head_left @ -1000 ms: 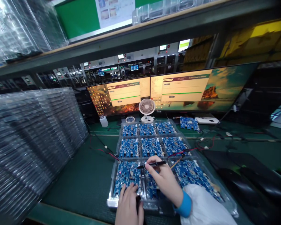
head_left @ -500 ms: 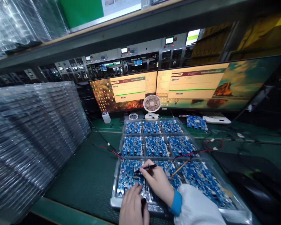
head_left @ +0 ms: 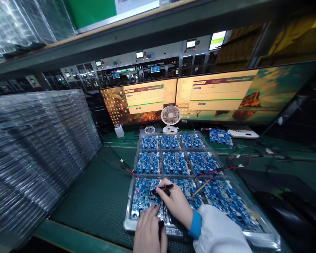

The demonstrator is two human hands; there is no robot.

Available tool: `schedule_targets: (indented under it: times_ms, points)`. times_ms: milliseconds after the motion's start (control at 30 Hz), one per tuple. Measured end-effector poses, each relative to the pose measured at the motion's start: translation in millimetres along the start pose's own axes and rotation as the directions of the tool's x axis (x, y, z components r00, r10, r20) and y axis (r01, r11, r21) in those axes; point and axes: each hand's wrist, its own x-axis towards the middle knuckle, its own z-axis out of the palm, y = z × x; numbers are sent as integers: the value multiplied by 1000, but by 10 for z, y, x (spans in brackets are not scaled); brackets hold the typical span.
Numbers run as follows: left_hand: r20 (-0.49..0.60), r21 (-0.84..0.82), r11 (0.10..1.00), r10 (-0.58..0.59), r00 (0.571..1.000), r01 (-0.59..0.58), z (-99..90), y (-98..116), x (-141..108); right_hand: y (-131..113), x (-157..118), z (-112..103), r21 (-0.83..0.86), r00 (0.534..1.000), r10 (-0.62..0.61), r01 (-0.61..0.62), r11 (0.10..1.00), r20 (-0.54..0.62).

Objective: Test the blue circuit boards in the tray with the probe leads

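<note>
"What's standing left of the tray (head_left: 128,225)?"
"A plastic stack (head_left: 42,151). At the tray's near-left edge the left hand (head_left: 149,228) is lying, fingers slightly curled; whether it's gripping anything, I can't tell."
"And the pen (head_left: 169,186)?"
"Over the tray's near-left board (head_left: 142,202), pointing left, slanting almost crosswise; the right hand (head_left: 177,202) is pinching it, partly blocking the tray's near-middle board (head_left: 188,188)."

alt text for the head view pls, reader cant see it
Bare right hand holding a slim black pen-like tool over the near-left blue circuit board in a clear plastic tray of nine, bare left hand at that board's near edge. Behind: a round white fan and lit wide monitors.
</note>
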Motion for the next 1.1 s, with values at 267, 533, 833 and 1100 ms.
schedule_targets:
  times_ms: [267,533,833,1100]
  points:
    - [67,-124,982,-136,988,144,-52,1,30,-39,-18,-74,59,996,17,-12,998,-84]
    - [385,-338,804,-357,851,490,-457,-197,424,-279,-236,-308,253,989,57,-20,967,-138]
    - [348,-360,869,-212,913,339,-526,-101,517,-307,-348,-345,326,997,60,-41,944,-48]
    - [357,-470,847,-78,931,251,-666,-116,743,-227,-581,-583,269,998,52,-39,962,-40]
